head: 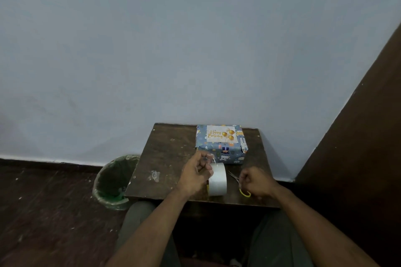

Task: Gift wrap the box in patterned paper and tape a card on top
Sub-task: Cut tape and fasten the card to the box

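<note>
Clear tape pinched by the left hand (196, 174) off the tape roll (217, 179) should stay taut while the right hand (256, 182), curled around the scissors (237, 181), cuts for the card (221, 133).

On one table (169, 149) there are one wrapped box (221, 151), one card (221, 134), one tape roll (218, 180), one pair of scissors (238, 182), two hands, left (195, 176) and right (257, 182), and one bin (112, 182) beside.

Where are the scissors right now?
The scissors lie on the table near its front right, between the tape roll and the right hand.
</note>
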